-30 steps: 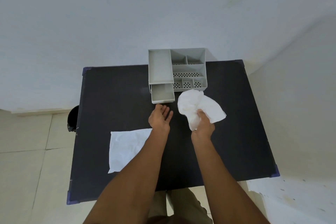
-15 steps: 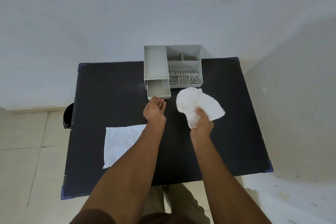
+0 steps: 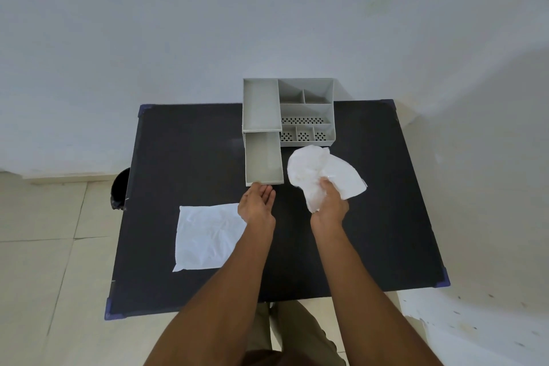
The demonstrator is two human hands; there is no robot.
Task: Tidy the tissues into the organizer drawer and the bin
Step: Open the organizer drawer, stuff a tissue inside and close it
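A grey organizer (image 3: 306,111) stands at the far edge of the black table (image 3: 386,202). Its drawer (image 3: 263,162) is pulled far out toward me and looks empty. My left hand (image 3: 257,206) is at the drawer's front edge, fingertips touching or under it. My right hand (image 3: 329,205) grips a crumpled white tissue (image 3: 318,171) held just right of the drawer. A second white tissue (image 3: 208,236) lies flat on the table at the left, partly under my left forearm. A dark bin (image 3: 120,189) shows on the floor beside the table's left edge.
A pale wall rises right behind the table and another closes in on the right. Tiled floor lies to the left and at the front. My legs show below the near table edge.
The drawer has slid out much further toward me, with my left hand at its front edge drawing back. My right hand keeps the crumpled tissue in about the same spot.
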